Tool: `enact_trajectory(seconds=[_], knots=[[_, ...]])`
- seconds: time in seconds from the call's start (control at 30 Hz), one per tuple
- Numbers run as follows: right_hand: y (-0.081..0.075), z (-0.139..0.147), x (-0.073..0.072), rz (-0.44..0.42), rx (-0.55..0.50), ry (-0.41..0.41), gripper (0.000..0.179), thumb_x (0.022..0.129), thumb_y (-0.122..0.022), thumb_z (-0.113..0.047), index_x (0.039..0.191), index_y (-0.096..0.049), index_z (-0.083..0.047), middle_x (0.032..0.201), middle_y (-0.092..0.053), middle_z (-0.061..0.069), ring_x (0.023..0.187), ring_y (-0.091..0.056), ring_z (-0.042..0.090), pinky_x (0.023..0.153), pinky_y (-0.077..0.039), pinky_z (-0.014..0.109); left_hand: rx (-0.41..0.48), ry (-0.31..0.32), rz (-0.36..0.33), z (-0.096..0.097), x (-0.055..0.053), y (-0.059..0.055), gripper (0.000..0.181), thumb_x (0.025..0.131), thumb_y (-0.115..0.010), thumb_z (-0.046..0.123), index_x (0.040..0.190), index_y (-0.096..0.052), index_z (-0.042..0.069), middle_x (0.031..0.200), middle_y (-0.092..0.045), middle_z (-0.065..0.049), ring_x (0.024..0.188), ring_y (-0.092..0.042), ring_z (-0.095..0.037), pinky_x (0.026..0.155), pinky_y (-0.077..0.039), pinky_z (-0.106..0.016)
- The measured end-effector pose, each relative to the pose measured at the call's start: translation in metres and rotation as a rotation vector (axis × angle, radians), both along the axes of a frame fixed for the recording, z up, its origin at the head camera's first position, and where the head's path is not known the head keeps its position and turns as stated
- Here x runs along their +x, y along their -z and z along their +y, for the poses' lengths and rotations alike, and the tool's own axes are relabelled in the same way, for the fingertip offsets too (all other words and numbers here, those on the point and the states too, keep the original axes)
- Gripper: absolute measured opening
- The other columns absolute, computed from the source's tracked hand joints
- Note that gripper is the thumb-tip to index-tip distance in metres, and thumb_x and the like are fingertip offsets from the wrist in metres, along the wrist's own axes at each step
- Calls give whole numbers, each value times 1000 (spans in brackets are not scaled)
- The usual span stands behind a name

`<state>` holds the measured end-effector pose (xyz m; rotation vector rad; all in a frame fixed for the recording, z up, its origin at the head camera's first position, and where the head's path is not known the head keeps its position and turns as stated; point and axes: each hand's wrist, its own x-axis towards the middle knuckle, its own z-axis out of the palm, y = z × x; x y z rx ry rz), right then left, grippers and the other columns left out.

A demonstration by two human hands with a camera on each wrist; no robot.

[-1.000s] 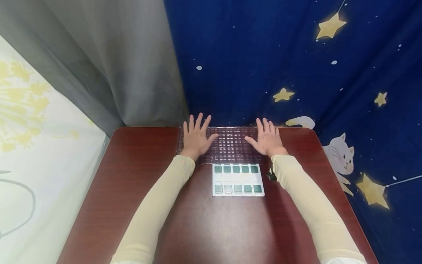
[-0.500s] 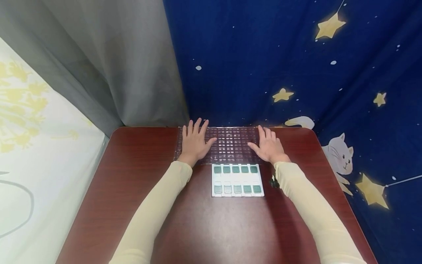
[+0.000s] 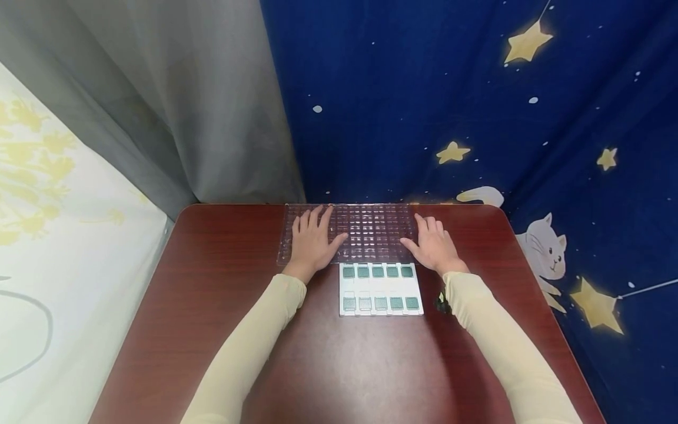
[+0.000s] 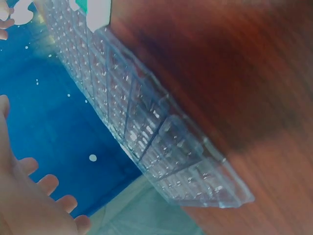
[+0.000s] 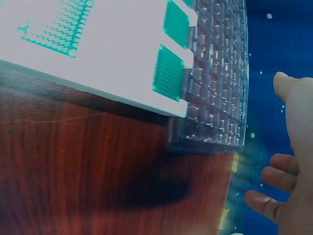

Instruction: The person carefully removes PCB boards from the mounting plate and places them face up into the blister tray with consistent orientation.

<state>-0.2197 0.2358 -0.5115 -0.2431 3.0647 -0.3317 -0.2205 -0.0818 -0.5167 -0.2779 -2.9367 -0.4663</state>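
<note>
A clear plastic tray (image 3: 371,232) with a grid of small compartments lies along the table's far edge. My left hand (image 3: 312,244) is over its left part, fingers spread. My right hand (image 3: 435,247) is by its right end, thumb apart from the fingers; neither hand grips anything. In the left wrist view, the left hand (image 4: 24,200) shows apart from the tray (image 4: 146,127). The right wrist view likewise shows a gap between the right hand (image 5: 298,166) and the tray (image 5: 210,112). Against the tray's near side sits a white panel (image 3: 380,287) with two rows of green mesh squares.
The dark red wooden table (image 3: 339,365) ends at a blue star-patterned curtain (image 3: 371,118) and a grey curtain (image 3: 233,118). A white patterned cloth (image 3: 79,265) hangs on the left. Beneath the right cuff is a small dark object (image 3: 441,301).
Both hands have drawn back toward the person, and the right hand has shifted slightly right. The fingertips no longer reach past the table's far edge. Tray and white panel stay put.
</note>
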Motion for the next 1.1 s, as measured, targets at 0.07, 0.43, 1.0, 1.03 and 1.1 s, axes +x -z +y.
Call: enact_trajectory(seconds=[0.07,0.43,1.0,1.03,1.1], knots=[[2,1,3,10,-5,2,87,99,-55,-57,158,-27,1,145,-43,27,127,-42,42,110,-39,57,11,1,-18,0,4,3,84,96,-47,70,163,-26,23,164,-33,-9,148,-32,-37,122,-20,-61],[19,5,19,32,-73,44,79,101,-55,-51,156,-32,1,141,-48,27,123,-44,41,107,-42,55,32,23,-52,-2,26,17,81,97,-51,66,159,-35,16,157,-41,-8,134,-41,-36,116,-27,-59],[43,10,40,10,-145,38,63,101,-62,-42,149,-46,-5,119,-56,13,110,-52,28,95,-50,48,116,38,-86,-4,61,40,75,95,-61,60,155,-44,17,147,-48,-8,123,-42,-34,102,-32,-56],[43,11,41,11,-151,38,62,101,-62,-41,149,-47,-6,117,-57,12,108,-52,27,94,-50,47,120,41,-87,-4,63,41,75,95,-61,59,154,-45,17,146,-48,-8,122,-42,-34,100,-32,-55],[45,11,44,10,-160,37,60,101,-63,-40,148,-48,-6,113,-58,11,104,-53,25,91,-51,46,123,48,-93,-4,66,42,73,95,-62,59,154,-46,17,144,-47,-9,119,-42,-33,97,-32,-53]])
